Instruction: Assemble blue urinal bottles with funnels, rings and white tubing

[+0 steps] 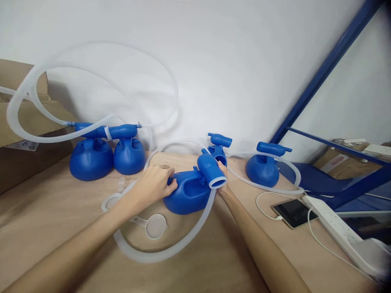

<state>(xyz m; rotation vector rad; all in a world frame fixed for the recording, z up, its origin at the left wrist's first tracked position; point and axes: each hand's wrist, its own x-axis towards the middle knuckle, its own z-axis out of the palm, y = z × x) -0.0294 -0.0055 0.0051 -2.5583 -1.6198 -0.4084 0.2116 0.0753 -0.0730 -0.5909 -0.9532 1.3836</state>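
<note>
- The left hand [154, 184] reaches in from the lower left, fingers curled tight on the rear end of a blue plastic bulb-shaped container [186, 195] at frame centre.
- The right hand [223, 183] comes from the lower right, fingers closed behind the container's blue spout with a white rim [211, 171].
- A translucent white silicone tube [171, 248] loops on the wooden tabletop [61, 203] below.
</note>
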